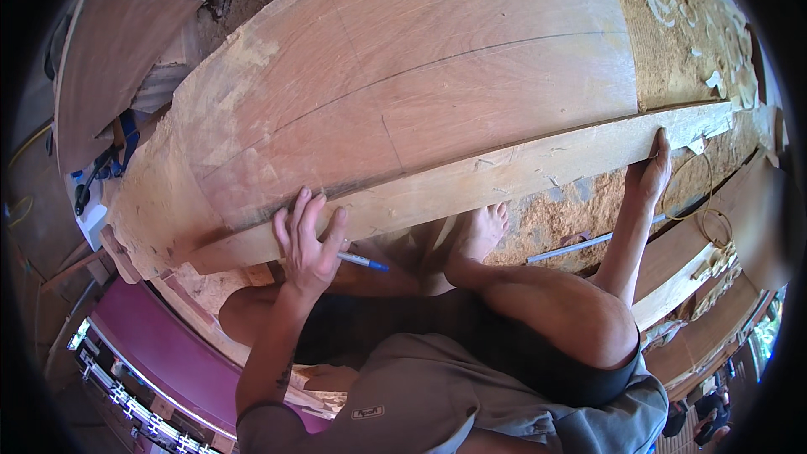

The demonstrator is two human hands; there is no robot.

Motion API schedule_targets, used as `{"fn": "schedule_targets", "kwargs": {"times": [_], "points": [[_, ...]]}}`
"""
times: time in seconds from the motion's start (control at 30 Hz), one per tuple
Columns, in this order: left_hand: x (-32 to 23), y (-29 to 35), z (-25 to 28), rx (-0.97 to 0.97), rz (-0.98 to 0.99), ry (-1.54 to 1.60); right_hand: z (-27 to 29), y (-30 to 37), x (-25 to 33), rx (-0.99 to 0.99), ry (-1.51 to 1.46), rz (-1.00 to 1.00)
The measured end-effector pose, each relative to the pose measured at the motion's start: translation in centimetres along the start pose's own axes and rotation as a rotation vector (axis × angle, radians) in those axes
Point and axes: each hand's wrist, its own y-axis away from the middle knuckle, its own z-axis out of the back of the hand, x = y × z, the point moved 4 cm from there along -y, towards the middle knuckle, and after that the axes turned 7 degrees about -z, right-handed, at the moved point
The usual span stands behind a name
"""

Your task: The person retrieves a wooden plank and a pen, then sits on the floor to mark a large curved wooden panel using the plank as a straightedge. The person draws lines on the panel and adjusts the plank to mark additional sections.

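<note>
A long, narrow wooden board [471,185] lies along the near edge of a large plywood panel [504,84]. Toward the board's left end, my left hand [307,244] lays its fingers over the wood. A pen [363,261] with a blue end is tucked in that hand and sticks out to the right below the thumb. My right hand [651,172] grips the board close to its right end, its fingers partly hidden. Across the plywood runs a long curved dark line, with shorter straight marks crossing it.
Sawdust and wood shavings [693,50] cover the surface at the right. A thin metal rod [580,245] lies beyond my bent knee, and a yellow cord [719,231] loops near other boards. At the lower left is a purple panel [160,345]. A curved wooden piece [118,50] stands at the upper left.
</note>
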Motion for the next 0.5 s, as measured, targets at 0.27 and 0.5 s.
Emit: {"fn": "schedule_targets", "kwargs": {"times": [0.27,0.5], "points": [[-0.1,0.3,0.5,0.062,-0.036,-0.071,2.3,-1.6,-1.4,-0.017,0.601,0.278],[-1.2,-0.2,-0.1,0.037,-0.061,-0.082,2.1,-1.2,-3.1,0.053,0.267,0.236]]}}
